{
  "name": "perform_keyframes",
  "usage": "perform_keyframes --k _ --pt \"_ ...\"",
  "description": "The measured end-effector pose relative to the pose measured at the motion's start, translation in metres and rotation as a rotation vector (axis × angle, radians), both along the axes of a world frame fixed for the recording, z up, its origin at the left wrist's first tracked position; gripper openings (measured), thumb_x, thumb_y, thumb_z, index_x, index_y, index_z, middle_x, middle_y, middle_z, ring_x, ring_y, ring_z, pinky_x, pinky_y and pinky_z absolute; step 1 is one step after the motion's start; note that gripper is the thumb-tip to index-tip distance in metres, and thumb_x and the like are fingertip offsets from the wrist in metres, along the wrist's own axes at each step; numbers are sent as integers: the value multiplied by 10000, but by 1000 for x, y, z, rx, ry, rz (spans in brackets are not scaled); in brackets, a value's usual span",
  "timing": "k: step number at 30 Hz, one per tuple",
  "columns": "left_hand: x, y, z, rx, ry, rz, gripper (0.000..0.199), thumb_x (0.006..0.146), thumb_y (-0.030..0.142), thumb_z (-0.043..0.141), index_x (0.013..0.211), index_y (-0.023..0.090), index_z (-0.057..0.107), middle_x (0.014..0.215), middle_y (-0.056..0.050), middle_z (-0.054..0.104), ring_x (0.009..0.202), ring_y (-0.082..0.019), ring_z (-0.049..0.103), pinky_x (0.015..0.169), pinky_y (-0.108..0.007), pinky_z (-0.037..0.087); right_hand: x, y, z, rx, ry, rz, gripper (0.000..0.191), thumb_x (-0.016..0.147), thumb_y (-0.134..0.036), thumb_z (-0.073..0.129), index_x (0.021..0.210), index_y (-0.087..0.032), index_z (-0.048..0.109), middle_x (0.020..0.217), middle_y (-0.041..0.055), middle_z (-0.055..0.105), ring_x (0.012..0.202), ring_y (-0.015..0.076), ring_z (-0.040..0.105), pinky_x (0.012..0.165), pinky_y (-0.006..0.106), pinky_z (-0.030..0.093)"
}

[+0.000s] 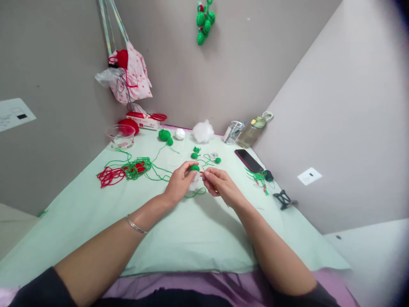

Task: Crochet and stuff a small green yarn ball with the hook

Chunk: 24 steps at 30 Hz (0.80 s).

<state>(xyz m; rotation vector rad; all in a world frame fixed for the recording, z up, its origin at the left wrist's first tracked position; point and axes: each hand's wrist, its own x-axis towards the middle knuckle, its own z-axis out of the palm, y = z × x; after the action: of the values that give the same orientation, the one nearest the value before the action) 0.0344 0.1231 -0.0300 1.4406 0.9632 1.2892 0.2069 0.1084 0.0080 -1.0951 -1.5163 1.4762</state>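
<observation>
Near the middle of the table, my left hand (180, 181) is closed around a small green crocheted piece (194, 168). A tuft of white stuffing (194, 182) shows just below it, beside my fingers. My right hand (219, 183) pinches a thin crochet hook (201, 172), whose orange-red end points left at the green piece. Both hands are close together. A loop of green yarn (198, 193) lies on the cloth under them. Small green crocheted pieces (194, 155) sit just beyond my fingers.
Tangled red and green yarn (137, 167) lies left. Behind are a green yarn ball (164, 135), a white ball (179, 134) and fluffy stuffing (203, 131). A phone (248, 160), bottle (252, 132) and black stand (283, 199) are right. A plastic tub (121, 138) stands back left.
</observation>
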Motion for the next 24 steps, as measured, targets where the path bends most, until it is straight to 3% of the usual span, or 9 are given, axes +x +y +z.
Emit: perform_keyframes --k 5,17,24 --pt "0 -1 0 18 20 -4 325 881 259 601 1187 155 639 1106 -87 737 942 -200 703 870 -319 542 -3 0 -3 -18 -39 59 302 918 -434 581 799 -160 625 482 -41 564 406 77 457 443 215 273" --pt "2 -4 -3 73 90 20 308 880 249 594 1178 190 652 1084 -68 735 1019 -213 686 971 -345 508 -3 6 -4 -159 67 98 264 836 -438 610 786 -179 592 370 -106 385 339 62 195 398 230 191" --pt "0 -3 2 63 117 -10 260 895 299 578 1106 185 679 838 -24 725 832 -201 681 832 -309 524 -13 -1 -2 -66 45 2 272 872 -444 567 769 -192 575 401 -89 394 386 78 215 436 246 171"
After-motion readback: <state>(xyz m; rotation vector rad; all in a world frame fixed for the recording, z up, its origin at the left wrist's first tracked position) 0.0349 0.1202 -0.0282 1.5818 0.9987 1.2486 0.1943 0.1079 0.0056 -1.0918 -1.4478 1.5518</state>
